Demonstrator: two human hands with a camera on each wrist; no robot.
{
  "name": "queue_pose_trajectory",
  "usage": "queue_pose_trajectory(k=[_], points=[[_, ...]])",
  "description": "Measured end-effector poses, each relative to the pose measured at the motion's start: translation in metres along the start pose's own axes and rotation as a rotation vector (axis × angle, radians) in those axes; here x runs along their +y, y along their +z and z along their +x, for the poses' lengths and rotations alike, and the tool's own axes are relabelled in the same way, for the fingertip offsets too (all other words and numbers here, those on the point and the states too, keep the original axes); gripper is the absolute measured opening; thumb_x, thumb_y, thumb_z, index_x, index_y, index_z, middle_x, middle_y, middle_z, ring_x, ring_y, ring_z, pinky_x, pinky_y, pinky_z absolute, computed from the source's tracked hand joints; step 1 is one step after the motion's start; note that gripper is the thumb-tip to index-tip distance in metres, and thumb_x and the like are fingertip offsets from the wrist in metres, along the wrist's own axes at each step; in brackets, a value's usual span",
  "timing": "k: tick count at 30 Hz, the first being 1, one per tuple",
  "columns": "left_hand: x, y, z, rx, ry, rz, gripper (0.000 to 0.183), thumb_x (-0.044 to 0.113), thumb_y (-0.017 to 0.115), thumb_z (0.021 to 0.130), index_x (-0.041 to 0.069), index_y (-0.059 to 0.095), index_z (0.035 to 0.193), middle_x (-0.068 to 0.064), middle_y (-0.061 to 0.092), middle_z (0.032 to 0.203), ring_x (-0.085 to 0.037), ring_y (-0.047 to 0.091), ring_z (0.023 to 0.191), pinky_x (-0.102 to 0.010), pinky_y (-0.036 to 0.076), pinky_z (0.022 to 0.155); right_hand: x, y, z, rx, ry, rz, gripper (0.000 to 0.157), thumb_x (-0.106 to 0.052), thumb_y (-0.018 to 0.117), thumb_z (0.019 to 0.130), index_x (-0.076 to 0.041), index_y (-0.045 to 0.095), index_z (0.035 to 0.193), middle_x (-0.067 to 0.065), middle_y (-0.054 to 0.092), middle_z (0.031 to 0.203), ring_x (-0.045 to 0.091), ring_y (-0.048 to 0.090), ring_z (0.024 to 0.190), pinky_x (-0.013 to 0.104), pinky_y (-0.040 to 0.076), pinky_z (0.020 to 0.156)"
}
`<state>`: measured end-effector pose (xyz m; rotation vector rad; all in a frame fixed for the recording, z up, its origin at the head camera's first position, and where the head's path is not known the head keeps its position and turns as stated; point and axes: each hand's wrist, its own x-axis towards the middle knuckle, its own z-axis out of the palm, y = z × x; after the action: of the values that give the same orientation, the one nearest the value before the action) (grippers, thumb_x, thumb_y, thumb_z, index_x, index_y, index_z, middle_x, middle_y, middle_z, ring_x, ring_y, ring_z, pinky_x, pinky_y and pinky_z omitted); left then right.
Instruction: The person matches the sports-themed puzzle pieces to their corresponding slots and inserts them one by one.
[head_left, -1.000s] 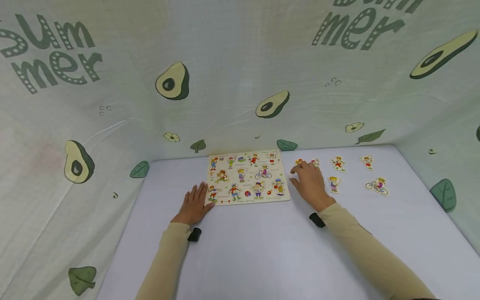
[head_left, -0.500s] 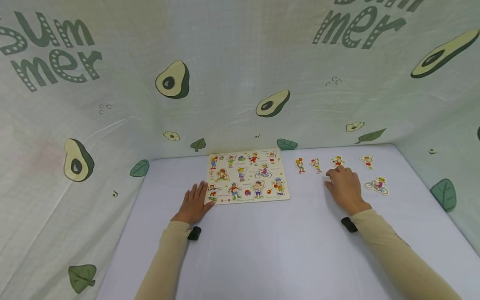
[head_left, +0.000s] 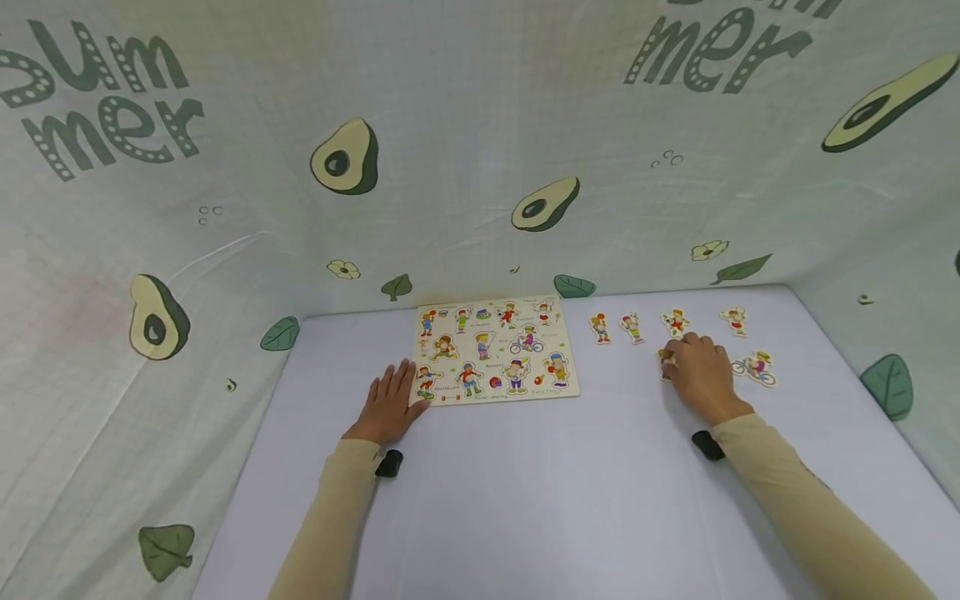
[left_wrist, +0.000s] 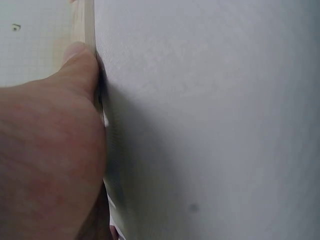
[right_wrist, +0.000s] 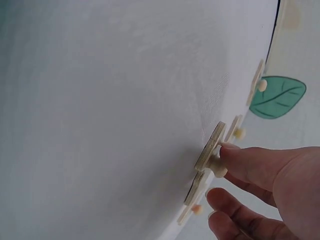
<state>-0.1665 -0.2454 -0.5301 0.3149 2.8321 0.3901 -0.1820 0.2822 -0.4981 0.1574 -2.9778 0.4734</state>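
Note:
A wooden puzzle board [head_left: 498, 346] printed with sporty figures lies near the back of the table. My left hand [head_left: 386, 404] rests spread at its front left corner, thumb on the edge; the left wrist view shows that thumb [left_wrist: 80, 70] against the wooden rim. To the right, my right hand [head_left: 701, 377] pinches a knobbed wooden puzzle piece [right_wrist: 209, 147] by its knob with thumb and finger, the other fingers loosely bent. In the head view the hand mostly hides this piece [head_left: 664, 355]. Beside that hand lies the cyclist piece [head_left: 757, 367].
Behind the right hand, several loose figure pieces stand in a row: a ball player [head_left: 600, 328], a green-skirted figure [head_left: 632, 328], a footballer [head_left: 676, 322] and a racket player [head_left: 734, 321]. A printed cloth [head_left: 450, 233] hangs along the table's back edge.
My right hand has moved right from the pieces nearest the board, uncovering them, and now pinches the figure with a stick. My left hand has stayed put.

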Motion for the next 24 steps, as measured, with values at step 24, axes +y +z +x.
queue_pose_trajectory(k=[24], points=[[0.0038,-0.0036,-0.0018,-0.02,-0.017,-0.007,0.082,0.04,0.05,0.112,-0.002,0.009,0.168,-0.023,0.006,0.176,-0.047,0.002,0.162,-0.064,0.004,0.129,-0.0046,-0.004,-0.0014,0.025,-0.017,0.014,0.014,-0.004,0.08,0.09,0.007,0.073,0.097,0.028,0.064,0.099,0.05,0.058,0.095,0.063,0.046,0.079]])
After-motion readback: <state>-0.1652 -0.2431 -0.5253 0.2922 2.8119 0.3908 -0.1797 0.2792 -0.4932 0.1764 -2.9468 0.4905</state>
